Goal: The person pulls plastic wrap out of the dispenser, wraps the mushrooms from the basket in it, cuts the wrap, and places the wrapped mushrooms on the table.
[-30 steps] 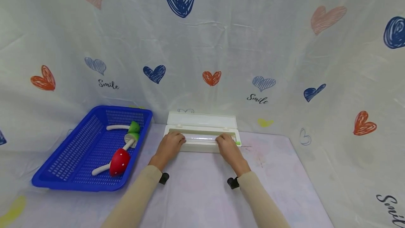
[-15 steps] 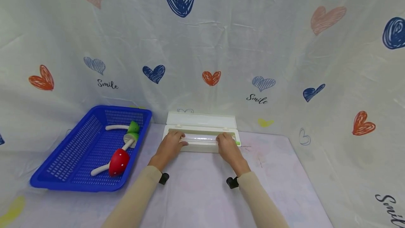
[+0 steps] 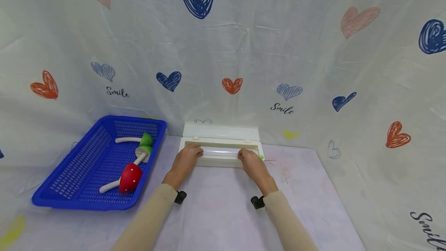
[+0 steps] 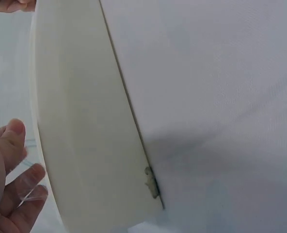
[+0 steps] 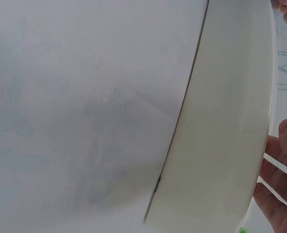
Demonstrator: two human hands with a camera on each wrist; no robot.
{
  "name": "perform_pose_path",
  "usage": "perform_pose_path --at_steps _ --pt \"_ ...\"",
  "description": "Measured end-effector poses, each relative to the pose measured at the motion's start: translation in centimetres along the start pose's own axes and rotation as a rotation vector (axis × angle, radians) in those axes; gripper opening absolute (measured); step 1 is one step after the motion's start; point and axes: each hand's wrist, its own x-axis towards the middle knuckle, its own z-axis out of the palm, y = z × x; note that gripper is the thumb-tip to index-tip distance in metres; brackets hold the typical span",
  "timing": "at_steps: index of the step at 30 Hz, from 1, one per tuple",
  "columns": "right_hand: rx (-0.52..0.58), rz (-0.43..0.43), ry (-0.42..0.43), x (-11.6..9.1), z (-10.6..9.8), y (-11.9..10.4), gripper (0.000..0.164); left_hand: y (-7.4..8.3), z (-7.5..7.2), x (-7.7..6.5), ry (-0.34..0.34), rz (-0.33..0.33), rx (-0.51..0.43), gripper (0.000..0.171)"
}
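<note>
Film trouble: I judge the clear, shiny plastic film roll the likeliest source of mishap; so thin a sheet could cling to my skin, wrinkle or tear if my two sides pull unevenly.
Box trouble: the long white plastic box looks light, so a hard tug could drag it along the table.
Lid trouble: the flat white lid is tipped back along the far edge; a knock from below could drop it onto my knuckles.
Left of the hands: my fingers are bent, a little apart in the wrist view, over the box's left part by the film; whether they pinch it I cannot tell.
Right of the hands: my thumb and fingers, part-bent, meet the near rim beside the film's right end; a pinch there I cannot tell either.
Film's place: inside the box, between my hands, near the table's back edge.
Basket: blue plastic mesh, well to my left, holding a red, white-spotted toy mushroom and two green-capped ones.
</note>
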Motion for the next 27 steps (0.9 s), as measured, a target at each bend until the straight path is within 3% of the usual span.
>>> perform_pose_path --at_steps 6,12,27 --pt "0.007 -0.077 0.089 -0.4 -0.4 0.1 0.005 0.5 -0.7 -0.6 -0.011 -0.021 0.039 0.013" --pt "-0.006 -0.139 0.163 -0.6 -0.8 0.2 0.006 0.8 -1.1 -1.1 0.043 0.027 0.039 0.012" --pt "0.026 -0.212 0.218 -1.6 -2.1 -0.4 0.004 1.5 -1.8 -1.8 0.162 0.153 -0.002 0.010"
